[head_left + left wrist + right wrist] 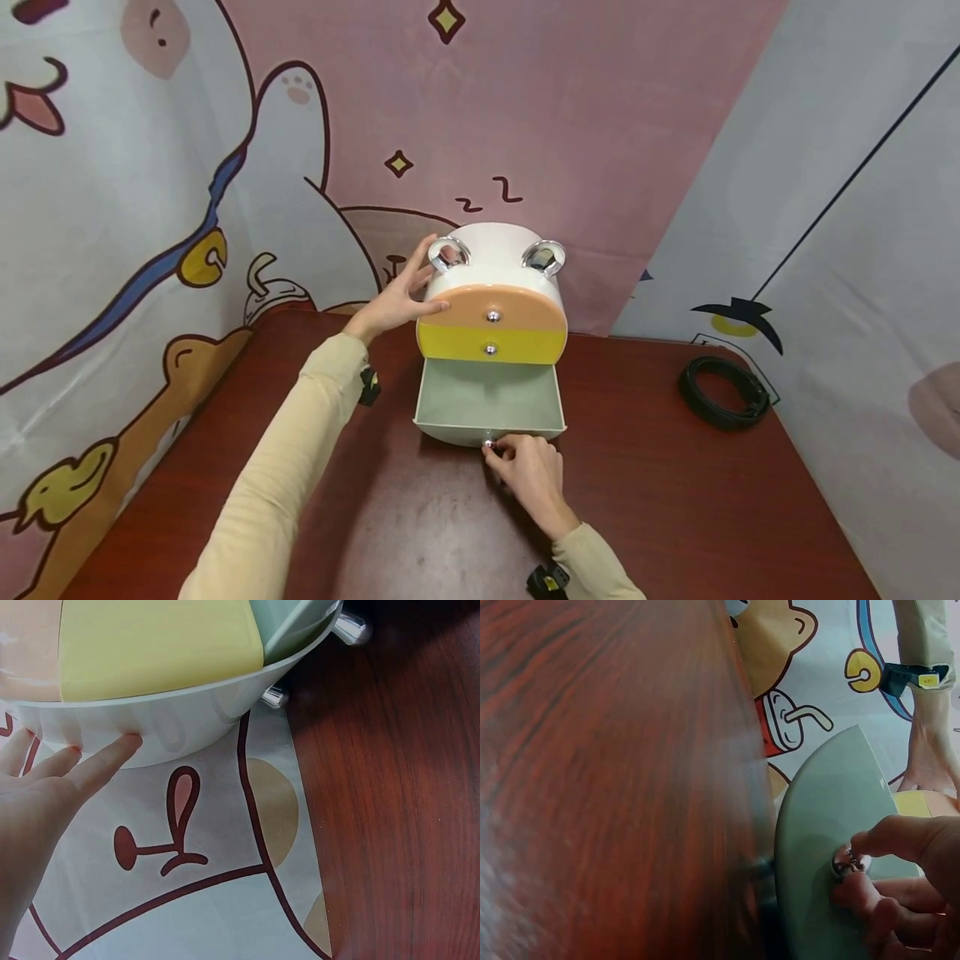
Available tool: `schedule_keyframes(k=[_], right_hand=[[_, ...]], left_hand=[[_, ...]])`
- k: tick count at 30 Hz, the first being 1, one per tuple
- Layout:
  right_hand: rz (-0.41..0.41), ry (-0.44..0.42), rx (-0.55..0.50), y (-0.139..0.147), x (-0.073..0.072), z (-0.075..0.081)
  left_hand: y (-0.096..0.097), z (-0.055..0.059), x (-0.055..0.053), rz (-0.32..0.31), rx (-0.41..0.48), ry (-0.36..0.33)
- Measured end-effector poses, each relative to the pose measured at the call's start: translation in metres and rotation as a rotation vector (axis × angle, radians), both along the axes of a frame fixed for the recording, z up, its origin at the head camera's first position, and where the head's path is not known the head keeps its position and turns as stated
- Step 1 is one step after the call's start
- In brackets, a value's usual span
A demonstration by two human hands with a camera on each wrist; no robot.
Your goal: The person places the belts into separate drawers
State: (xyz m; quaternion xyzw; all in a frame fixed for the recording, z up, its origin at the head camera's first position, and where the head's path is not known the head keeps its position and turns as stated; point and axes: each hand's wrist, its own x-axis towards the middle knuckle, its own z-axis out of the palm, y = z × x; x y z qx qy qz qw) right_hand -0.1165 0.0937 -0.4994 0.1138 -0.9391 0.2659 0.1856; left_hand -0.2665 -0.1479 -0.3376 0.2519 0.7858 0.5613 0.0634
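A small rounded drawer box (495, 250) with a white shell stands on the table, two shiny silver rings on its top. Its orange top drawer (525, 307) and yellow middle drawer (450, 342) are closed. The green bottom drawer (487, 400) is pulled out, and nothing shows inside it. My right hand (532, 471) pinches that drawer's silver knob (847, 861) between thumb and finger. On the box's left side rests my left hand (401, 296), fingers spread; in the left wrist view its fingertips (131, 742) touch the white shell.
A black coiled ring-shaped item (723, 393) lies on the right part of the reddish-brown table (637, 500). Behind and beside the table hangs a cartoon-printed cloth (570, 108).
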Motion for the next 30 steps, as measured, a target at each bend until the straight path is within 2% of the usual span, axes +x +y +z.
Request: schedule_keyframes(k=[5,9,16,20,26,30], right_hand=[[0.043,-0.025,0.023,0.004,-0.001,0.002],[0.111,-0.052,0.019,0.01,-0.001,0.004],[0.239,-0.148,-0.152,0.031,-0.006,0.013],[0.301,-0.161,-0.199,0.044,-0.009,0.024],[0.371,-0.169,-0.209,0.063,-0.012,0.035],[0.387,-0.149,-0.211,0.075,-0.02,0.039]], left_hand=[[0.0,-0.001,0.0,0.004,0.002,-0.007],[0.0,-0.001,0.001,0.002,0.002,-0.003],[0.0,0.0,0.001,0.002,0.003,0.003],[0.0,-0.002,0.0,0.001,0.0,0.003],[0.0,-0.003,0.0,-0.006,0.003,0.005],[0.0,-0.003,-0.002,-0.004,0.006,0.003]])
